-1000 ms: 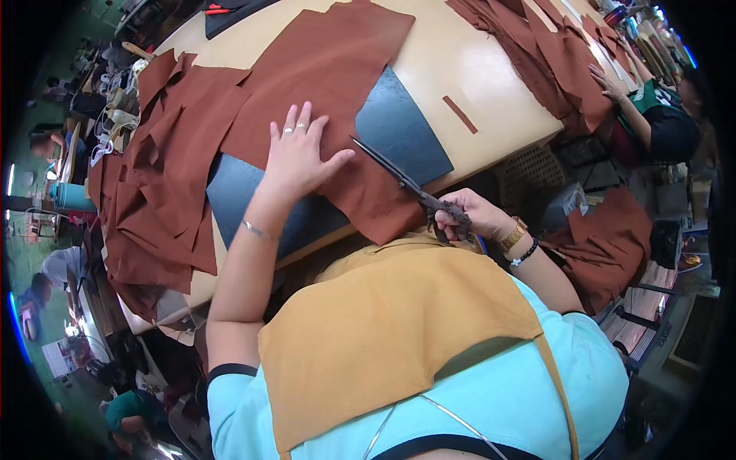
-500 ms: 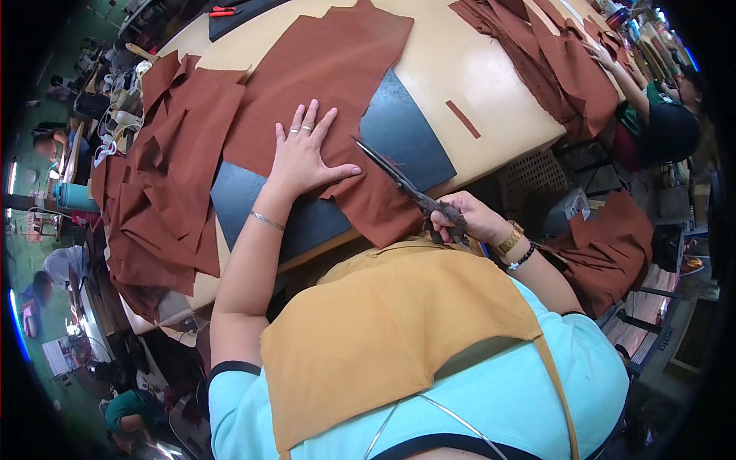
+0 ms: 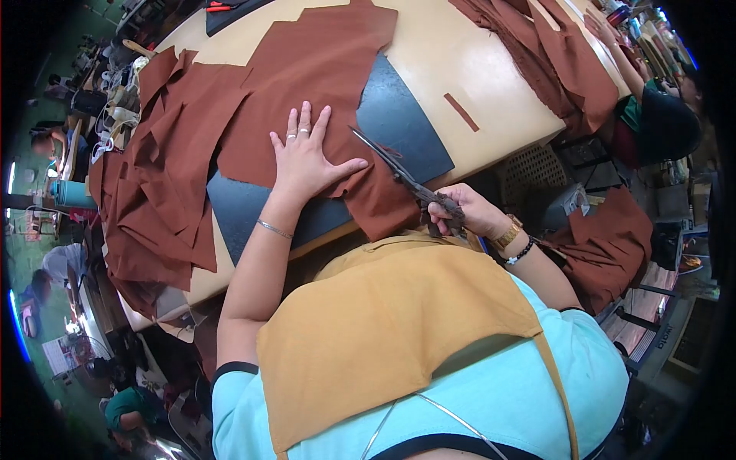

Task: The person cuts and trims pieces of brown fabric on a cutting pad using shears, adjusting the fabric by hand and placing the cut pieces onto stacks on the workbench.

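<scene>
A large rust-brown fabric piece [image 3: 314, 61] lies over a dark cutting mat [image 3: 402, 115] on the cream table. My left hand [image 3: 310, 149] presses flat on this fabric, fingers spread, thumb pointing right. My right hand [image 3: 471, 211] is wrapped round the handles of dark scissors [image 3: 402, 172], which look bound with dark cloth. Their blades point up and left, over the fabric's right edge, with the tip a little right of my left thumb. Part of the fabric hangs past the table's front edge by my apron [image 3: 391, 307].
Crumpled rust fabric [image 3: 169, 153] covers the table's left side, and more fabric [image 3: 537, 69] lies at the right. A thin brown strip [image 3: 461, 113] rests on the table. Red-handled cutter [image 3: 220, 8] sits at the back. A co-worker's arm [image 3: 625, 69] reaches in at far right.
The large fabric has shifted slightly left and folded near my left thumb. My left hand has slid a little to the right. The scissors stay in nearly the same place.
</scene>
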Demonstrator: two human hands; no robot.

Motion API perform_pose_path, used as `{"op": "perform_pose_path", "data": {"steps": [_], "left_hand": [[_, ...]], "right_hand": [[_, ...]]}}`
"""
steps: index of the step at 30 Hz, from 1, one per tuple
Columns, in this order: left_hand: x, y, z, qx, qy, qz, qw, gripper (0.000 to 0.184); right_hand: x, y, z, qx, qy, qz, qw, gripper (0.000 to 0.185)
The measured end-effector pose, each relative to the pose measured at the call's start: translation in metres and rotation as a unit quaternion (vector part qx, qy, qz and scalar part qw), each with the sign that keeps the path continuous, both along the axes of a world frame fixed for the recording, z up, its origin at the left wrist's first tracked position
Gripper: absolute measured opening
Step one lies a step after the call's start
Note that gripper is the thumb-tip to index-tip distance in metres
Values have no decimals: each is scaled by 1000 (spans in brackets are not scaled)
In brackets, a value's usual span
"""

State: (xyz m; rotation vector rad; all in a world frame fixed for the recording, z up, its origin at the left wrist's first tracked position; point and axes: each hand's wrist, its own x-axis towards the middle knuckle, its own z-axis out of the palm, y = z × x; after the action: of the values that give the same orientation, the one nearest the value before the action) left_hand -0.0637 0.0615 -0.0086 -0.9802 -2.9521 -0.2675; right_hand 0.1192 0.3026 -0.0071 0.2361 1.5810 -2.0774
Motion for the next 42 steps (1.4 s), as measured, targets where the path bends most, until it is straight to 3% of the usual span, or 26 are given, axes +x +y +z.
{"op": "perform_pose_path", "data": {"steps": [5, 6, 8, 16, 24, 29, 42], "left_hand": [[-11, -3, -9, 37, -53, 22, 998, 87], [-19, -6, -2, 25, -34, 5, 999, 74], [-38, -15, 3, 19, 3, -67, 998, 78], [-44, -19, -1, -18, 11, -73, 997, 87], [-26, -13, -4, -9, 22, 6, 1000, 87], [-14, -8, -8, 8, 22, 17, 1000, 90], [14, 3, -3, -5, 6, 79, 997, 89]], "right_hand": [[2, 4, 3, 9, -3, 3, 1000, 26], [2, 4, 2, 11, -2, 7, 1000, 27], [2, 7, -1, 11, 0, 15, 1000, 27], [-10, 2, -4, 19, 1, 7, 1000, 27], [-3, 5, -2, -17, -6, -1, 1000, 22], [-12, 1, -3, 14, -7, -10, 1000, 31], [-6, 5, -9, 0, 6, -21, 1000, 32]]}}
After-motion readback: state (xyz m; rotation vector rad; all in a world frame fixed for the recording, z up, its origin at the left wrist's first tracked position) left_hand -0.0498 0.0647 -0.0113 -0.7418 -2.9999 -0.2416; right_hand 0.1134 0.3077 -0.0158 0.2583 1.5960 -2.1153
